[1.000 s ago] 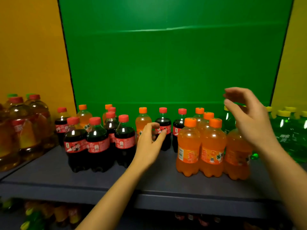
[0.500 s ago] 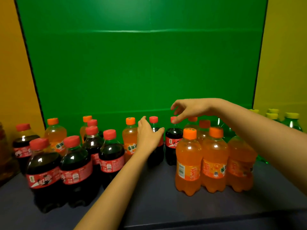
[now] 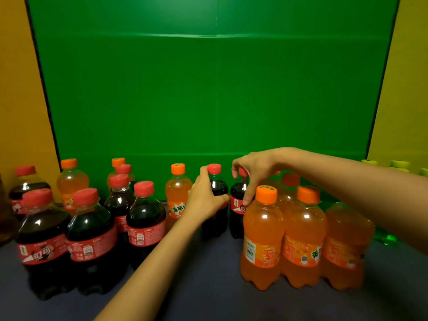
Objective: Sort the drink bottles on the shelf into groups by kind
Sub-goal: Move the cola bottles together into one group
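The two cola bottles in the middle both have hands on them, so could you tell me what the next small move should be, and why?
Probably lift both cola bottles, left hand on one, right hand on the other, and carry them left to the cola group, since they stand beside orange sodas.

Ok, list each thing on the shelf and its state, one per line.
Left hand: wrapped around a cola bottle, upright, capped.
Right hand: gripping the next cola bottle at its cap.
Cola group: upright, capped, left.
Orange soda group: upright, capped, right.
Lone orange soda bottle: upright beside the held colas.
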### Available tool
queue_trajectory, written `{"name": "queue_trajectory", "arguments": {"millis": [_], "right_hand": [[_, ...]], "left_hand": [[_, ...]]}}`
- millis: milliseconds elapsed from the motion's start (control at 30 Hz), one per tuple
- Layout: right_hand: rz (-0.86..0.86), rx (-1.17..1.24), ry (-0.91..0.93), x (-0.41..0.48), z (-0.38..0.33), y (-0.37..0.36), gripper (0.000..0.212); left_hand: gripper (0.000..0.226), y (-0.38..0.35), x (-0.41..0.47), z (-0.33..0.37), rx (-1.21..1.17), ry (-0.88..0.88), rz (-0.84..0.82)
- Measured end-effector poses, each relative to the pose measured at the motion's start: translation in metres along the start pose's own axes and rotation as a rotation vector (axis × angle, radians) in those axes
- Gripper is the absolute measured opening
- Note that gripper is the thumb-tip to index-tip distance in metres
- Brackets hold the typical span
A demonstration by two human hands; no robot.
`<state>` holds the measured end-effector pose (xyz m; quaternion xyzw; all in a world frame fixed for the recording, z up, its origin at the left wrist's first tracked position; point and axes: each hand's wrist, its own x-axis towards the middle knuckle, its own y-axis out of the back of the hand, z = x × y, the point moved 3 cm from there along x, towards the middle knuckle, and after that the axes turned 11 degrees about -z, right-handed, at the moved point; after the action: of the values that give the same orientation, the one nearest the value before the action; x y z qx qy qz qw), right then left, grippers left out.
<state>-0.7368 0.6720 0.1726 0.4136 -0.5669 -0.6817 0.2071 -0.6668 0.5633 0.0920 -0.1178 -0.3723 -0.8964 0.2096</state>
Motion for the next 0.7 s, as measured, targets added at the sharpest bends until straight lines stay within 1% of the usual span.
{"name": "queue_trajectory", "arguments": {"millis": [167,267,333,400,433,500,633,700], "right_hand": [[0.077,-0.012,0.030,-0.005,-0.001,0.002,0.052],[0.135,0.028,0.018,-0.014,0.000,0.007,0.060],[0.199,0.142,0.025,-0.022,0.004,0.014,0.059],[0.278,0.265,0.067,-0.030,0.008,0.020,0.047],[0.326,0.329,0.091,-0.034,0.010,0.023,0.045],[0.448,0.475,0.142,-0.041,0.012,0.030,0.046],[0.719,0.738,0.285,-0.060,0.004,0.046,0.052],[0.799,0.851,0.398,-0.072,-0.007,0.053,0.041]], "left_hand": [[0.062,0.007,-0.005,0.004,-0.031,-0.028,0.035],[0.058,0.015,-0.008,0.010,-0.058,-0.079,0.096],[0.055,0.024,-0.012,0.019,-0.073,-0.114,0.172],[0.050,0.035,-0.015,0.029,-0.044,-0.137,0.258],[0.048,0.041,-0.016,0.035,-0.046,-0.156,0.296],[0.047,0.054,-0.019,0.046,-0.101,-0.213,0.349],[0.055,0.081,-0.027,0.068,-0.163,-0.310,0.460],[0.054,0.099,-0.034,0.080,-0.187,-0.347,0.514]]}}
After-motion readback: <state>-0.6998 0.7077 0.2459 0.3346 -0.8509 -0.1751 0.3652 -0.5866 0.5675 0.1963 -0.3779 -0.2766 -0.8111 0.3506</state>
